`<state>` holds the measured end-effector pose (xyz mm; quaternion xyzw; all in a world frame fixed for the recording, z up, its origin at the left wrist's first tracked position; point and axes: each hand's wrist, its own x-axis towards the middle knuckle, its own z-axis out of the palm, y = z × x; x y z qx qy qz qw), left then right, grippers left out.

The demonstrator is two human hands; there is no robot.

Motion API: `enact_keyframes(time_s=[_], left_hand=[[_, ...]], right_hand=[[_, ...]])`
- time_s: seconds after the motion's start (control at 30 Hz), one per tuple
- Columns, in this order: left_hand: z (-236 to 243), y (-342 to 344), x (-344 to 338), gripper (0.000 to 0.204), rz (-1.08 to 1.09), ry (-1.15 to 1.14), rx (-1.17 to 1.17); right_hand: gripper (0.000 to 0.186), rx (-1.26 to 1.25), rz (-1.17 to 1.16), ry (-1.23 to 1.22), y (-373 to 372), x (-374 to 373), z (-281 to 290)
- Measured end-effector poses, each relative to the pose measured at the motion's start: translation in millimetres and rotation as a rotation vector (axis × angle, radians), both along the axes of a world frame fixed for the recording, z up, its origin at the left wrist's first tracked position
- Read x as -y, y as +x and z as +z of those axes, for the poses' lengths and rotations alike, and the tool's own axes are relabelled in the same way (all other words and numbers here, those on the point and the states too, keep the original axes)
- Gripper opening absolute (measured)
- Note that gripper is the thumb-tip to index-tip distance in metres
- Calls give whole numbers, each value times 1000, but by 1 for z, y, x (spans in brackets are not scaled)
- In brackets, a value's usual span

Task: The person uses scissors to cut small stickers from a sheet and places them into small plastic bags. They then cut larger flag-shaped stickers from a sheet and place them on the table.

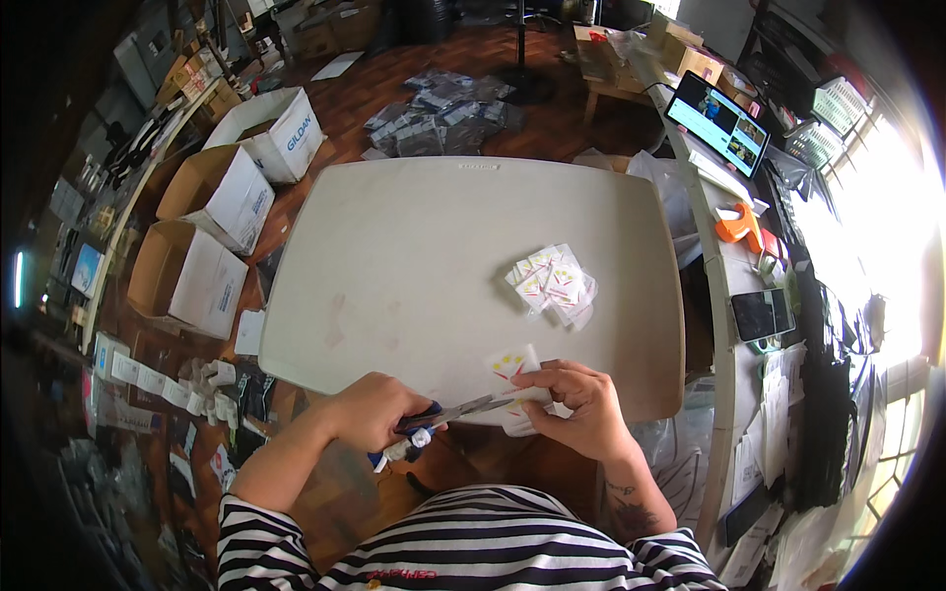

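Your left hand [374, 412] is closed around the scissors [448, 414], blades pointing right into the white printed sheet [516, 366]. Your right hand [581, 409] pinches that sheet at the table's [414, 256] near edge, just right of the blades.

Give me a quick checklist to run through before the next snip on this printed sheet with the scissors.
1. Left hand grips the scissors by the blue handles: ok.
2. Right hand holds the printed sheet: ok.
3. Blades open at the sheet's edge: ok.
4. Right fingertips clear of the blades: cannot tell, they look close.
5. Pile of cut pieces sits apart on the table: ok.
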<state>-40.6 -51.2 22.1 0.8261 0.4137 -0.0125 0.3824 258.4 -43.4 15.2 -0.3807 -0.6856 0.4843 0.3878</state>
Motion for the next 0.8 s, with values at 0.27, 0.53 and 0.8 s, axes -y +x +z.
enact_keyframes(time_s=[0.27,0.53,0.8], left_hand=[[3,2,-6,21,-47,-8,-12],[-10,-2,-5,22,17,-205,153],[-14,10,-8,24,17,-252,191]], right_hand=[[33,1,29,-26,-1,3,2],[32,64,30,-24,3,2,4],[32,42,44,-20,0,5,4]])
